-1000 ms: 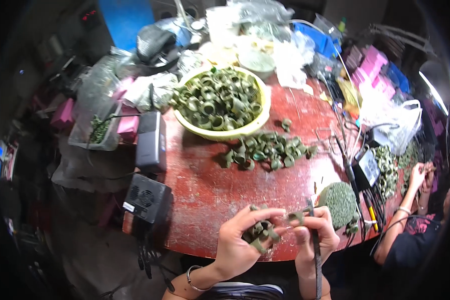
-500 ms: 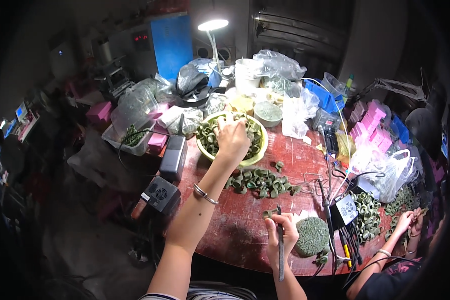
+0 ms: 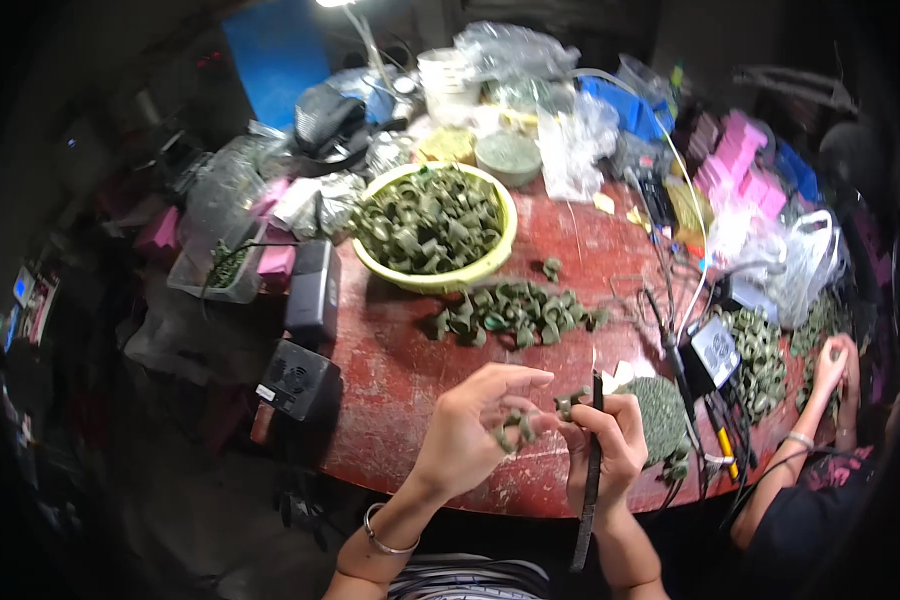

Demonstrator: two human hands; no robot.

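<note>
My left hand (image 3: 467,432) is curled round a few small dark green ring-shaped pieces (image 3: 515,430), just left of my right hand. My right hand (image 3: 610,450) grips a long, narrow, dark flat tool like a file (image 3: 589,500), which stands nearly upright. One more green ring-shaped piece (image 3: 568,403) is pinched at its fingertips. Beyond both hands, a loose pile of such pieces (image 3: 520,312) lies on the red table (image 3: 390,400). Behind it stands a yellow-green bowl (image 3: 440,283) heaped with the same pieces.
A round green speckled pad (image 3: 658,415) sits beside my right hand, near cables and a small fan box (image 3: 715,350). At right, another person's hands (image 3: 836,370) work by more green pieces. Dark boxes (image 3: 300,382) line the left edge; bags and tubs crowd the back.
My left hand has come back from the bowl toward my right hand, now with green ring-shaped pieces in it. My right hand still holds the file. The view has shifted.
</note>
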